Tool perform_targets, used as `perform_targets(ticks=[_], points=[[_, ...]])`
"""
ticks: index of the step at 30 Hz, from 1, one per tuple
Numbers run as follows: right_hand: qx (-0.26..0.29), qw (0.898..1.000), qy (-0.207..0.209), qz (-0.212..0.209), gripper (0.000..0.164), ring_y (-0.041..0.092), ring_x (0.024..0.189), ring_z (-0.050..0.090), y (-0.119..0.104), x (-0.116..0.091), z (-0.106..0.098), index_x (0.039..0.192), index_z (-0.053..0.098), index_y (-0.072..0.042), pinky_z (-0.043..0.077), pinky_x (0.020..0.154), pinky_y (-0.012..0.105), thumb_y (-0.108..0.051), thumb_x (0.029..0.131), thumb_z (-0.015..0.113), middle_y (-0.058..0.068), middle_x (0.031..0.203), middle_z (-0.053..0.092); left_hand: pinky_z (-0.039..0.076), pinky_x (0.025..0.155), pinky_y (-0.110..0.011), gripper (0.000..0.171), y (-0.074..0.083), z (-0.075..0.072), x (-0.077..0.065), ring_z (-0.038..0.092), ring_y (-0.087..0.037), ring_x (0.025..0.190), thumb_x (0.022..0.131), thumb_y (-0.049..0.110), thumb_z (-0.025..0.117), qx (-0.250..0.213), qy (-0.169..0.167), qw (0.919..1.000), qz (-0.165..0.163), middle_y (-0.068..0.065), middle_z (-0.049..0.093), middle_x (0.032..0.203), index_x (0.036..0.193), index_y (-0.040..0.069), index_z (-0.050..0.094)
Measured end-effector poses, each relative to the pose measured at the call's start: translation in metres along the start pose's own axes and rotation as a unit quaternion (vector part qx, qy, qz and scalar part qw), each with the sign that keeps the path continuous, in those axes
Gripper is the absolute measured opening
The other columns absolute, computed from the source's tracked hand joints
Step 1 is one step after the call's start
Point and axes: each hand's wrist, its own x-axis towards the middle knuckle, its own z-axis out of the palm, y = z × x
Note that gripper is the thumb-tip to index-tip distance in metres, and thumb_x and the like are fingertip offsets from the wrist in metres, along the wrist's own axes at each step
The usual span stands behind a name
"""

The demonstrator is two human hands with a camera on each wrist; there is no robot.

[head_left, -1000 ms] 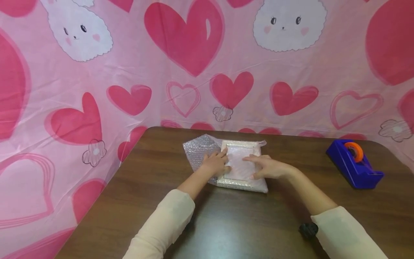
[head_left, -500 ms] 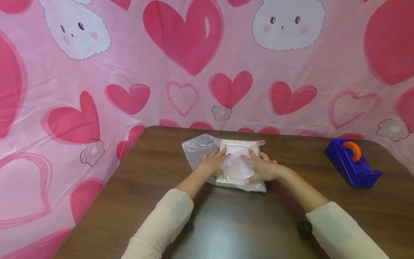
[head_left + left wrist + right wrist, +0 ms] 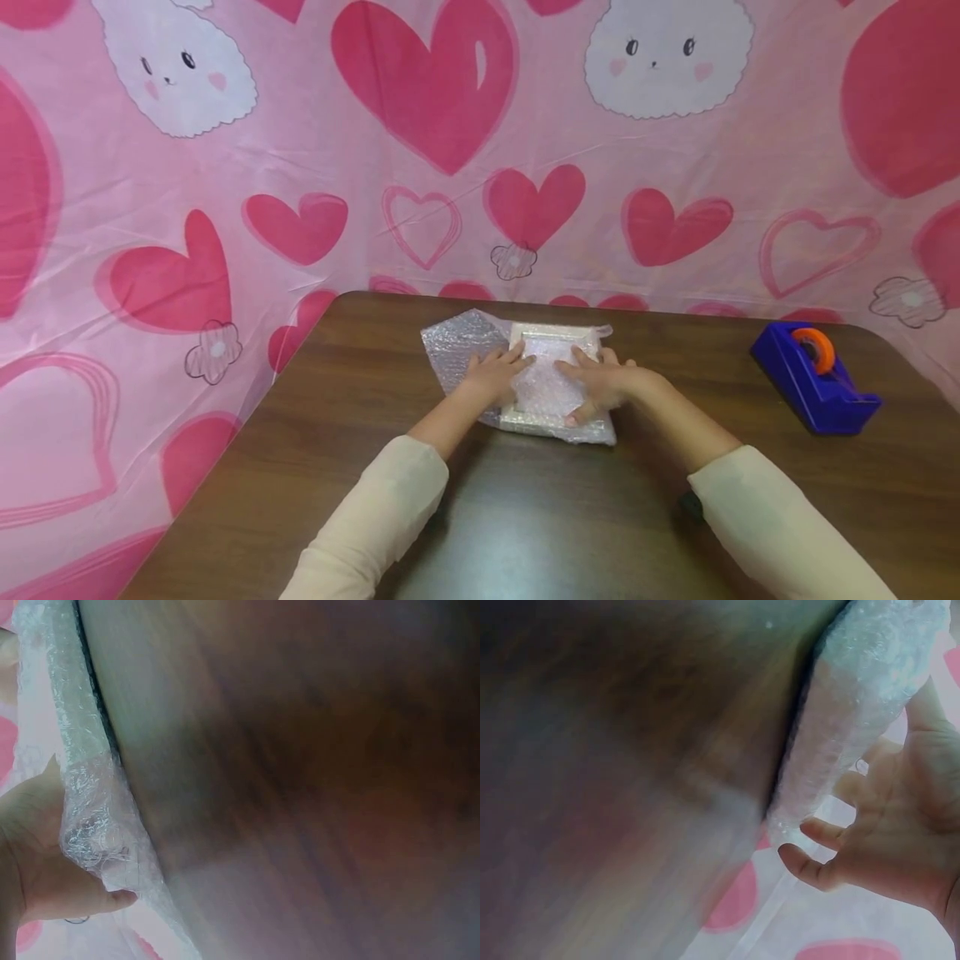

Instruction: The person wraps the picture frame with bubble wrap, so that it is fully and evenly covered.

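A light-coloured picture frame (image 3: 551, 424) lies on the table under bubble wrap (image 3: 465, 343), which sticks out loose on its left. My left hand (image 3: 491, 377) rests with spread fingers on the frame's left side, over the wrap. On the right side my right hand (image 3: 603, 385) is laid with fingers spread, its fingertips on the wrapped middle. In the left wrist view the bubble wrap (image 3: 97, 817) bunches at the edge beside my thumb. The right wrist view has my right hand (image 3: 900, 802) along the wrapped edge, fingers loosely bent around its side without closing.
A blue tape dispenser (image 3: 817, 383) with an orange roll of tape (image 3: 822, 350) stands at the right of the brown wooden table (image 3: 562, 517). Behind the table hangs a pink cloth (image 3: 360, 150) printed with hearts. A small dark object (image 3: 691, 505) shows by my right sleeve.
My right hand has spread its fingers and slid a little left over the wrapped frame, its forearm moving inward. My left hand stays in place on the frame.
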Motion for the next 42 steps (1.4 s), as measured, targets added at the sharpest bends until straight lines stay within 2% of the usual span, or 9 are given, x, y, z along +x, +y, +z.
perform_targets(ticks=[12, 18, 24, 27, 30, 33, 35, 37, 42], points=[[-0.018, 0.999, -0.031, 0.017, 0.101, 0.051, 0.131, -0.005, 0.000, 0.003, -0.003, 0.149, 0.018, -0.018, 0.009, 0.087, 0.079, -0.064, 0.071, 0.064, 0.021, 0.152, 0.000, 0.016, 0.106, -0.055, 0.076, -0.002, 0.000, 0.001, 0.015, -0.024, 0.138, 0.085, 0.029, 0.063, -0.022, -0.002, 0.9998, 0.004, 0.006, 0.004, 0.154, 0.148, 0.032, 0.021], [-0.011, 0.999, -0.040, 0.013, 0.102, 0.051, 0.131, -0.009, 0.001, 0.003, -0.003, 0.149, 0.016, -0.019, 0.005, 0.088, 0.078, -0.065, 0.071, 0.063, 0.021, 0.152, -0.003, 0.013, 0.104, -0.060, 0.075, -0.012, -0.002, 0.004, 0.013, -0.030, 0.138, 0.084, 0.021, 0.062, -0.117, -0.006, 0.9927, 0.029, 0.005, 0.006, 0.154, 0.148, 0.028, 0.023], [-0.009, 0.999, -0.040, 0.014, 0.102, 0.050, 0.132, -0.010, 0.001, 0.002, -0.003, 0.149, 0.015, -0.019, 0.005, 0.089, 0.078, -0.064, 0.072, 0.064, 0.021, 0.152, -0.003, 0.016, 0.104, -0.060, 0.051, -0.029, -0.004, 0.003, 0.013, -0.032, 0.138, 0.097, 0.025, 0.043, -0.185, 0.059, 0.9790, 0.063, -0.002, 0.016, 0.153, 0.145, 0.017, 0.031], [-0.005, 0.999, -0.040, 0.014, 0.102, 0.049, 0.132, -0.012, 0.001, 0.001, -0.003, 0.149, 0.015, -0.019, 0.003, 0.090, 0.077, -0.063, 0.072, 0.064, 0.020, 0.152, -0.004, 0.016, 0.103, -0.061, 0.051, -0.040, -0.005, 0.002, 0.013, -0.034, 0.137, 0.096, 0.025, 0.043, -0.198, 0.102, 0.9744, 0.028, -0.008, 0.019, 0.151, 0.144, 0.012, 0.034], [-0.002, 0.999, -0.039, 0.013, 0.102, 0.049, 0.131, -0.013, 0.002, 0.000, -0.003, 0.149, 0.014, -0.019, 0.002, 0.090, 0.077, -0.062, 0.072, 0.065, 0.020, 0.152, -0.004, 0.017, 0.103, -0.062, 0.055, -0.054, -0.008, 0.003, 0.015, -0.036, 0.136, 0.093, 0.025, 0.045, -0.220, 0.140, 0.9636, -0.058, -0.010, 0.018, 0.152, 0.144, 0.012, 0.032], [0.001, 0.999, -0.038, 0.013, 0.102, 0.049, 0.131, -0.013, 0.002, 0.000, -0.003, 0.149, 0.014, -0.019, 0.002, 0.090, 0.077, -0.061, 0.072, 0.065, 0.020, 0.152, -0.005, 0.019, 0.103, -0.060, 0.063, -0.069, -0.011, 0.002, 0.016, -0.042, 0.133, 0.090, 0.024, 0.047, -0.299, 0.164, 0.9264, -0.160, -0.017, 0.012, 0.152, 0.146, 0.007, 0.023], [0.005, 0.999, -0.037, 0.011, 0.102, 0.049, 0.131, -0.014, 0.002, 0.000, -0.003, 0.149, 0.014, -0.019, 0.001, 0.090, 0.077, -0.061, 0.072, 0.065, 0.019, 0.152, -0.005, 0.022, 0.103, -0.057, 0.068, -0.081, -0.011, 0.002, 0.020, -0.046, 0.129, 0.088, 0.022, 0.048, -0.369, 0.179, 0.8856, -0.217, -0.024, 0.016, 0.148, 0.145, 0.001, 0.017], [0.007, 0.999, -0.036, 0.009, 0.102, 0.049, 0.131, -0.014, 0.002, 0.000, -0.002, 0.149, 0.014, -0.019, 0.000, 0.090, 0.077, -0.061, 0.072, 0.065, 0.019, 0.152, -0.005, 0.025, 0.104, -0.052, 0.072, -0.092, -0.010, 0.000, 0.023, -0.046, 0.128, 0.088, 0.020, 0.048, -0.456, 0.189, 0.8325, -0.251, -0.029, 0.019, 0.145, 0.144, -0.006, 0.010], [0.006, 0.999, -0.036, 0.010, 0.102, 0.048, 0.131, -0.014, 0.001, 0.000, -0.003, 0.150, 0.014, -0.020, 0.000, 0.091, 0.076, -0.062, 0.072, 0.065, 0.019, 0.152, -0.006, 0.035, 0.101, -0.042, 0.068, -0.110, -0.007, -0.001, 0.037, -0.035, 0.123, 0.091, 0.013, 0.044, -0.663, 0.179, 0.6787, -0.261, -0.027, 0.026, 0.139, 0.142, -0.009, 0.004]])
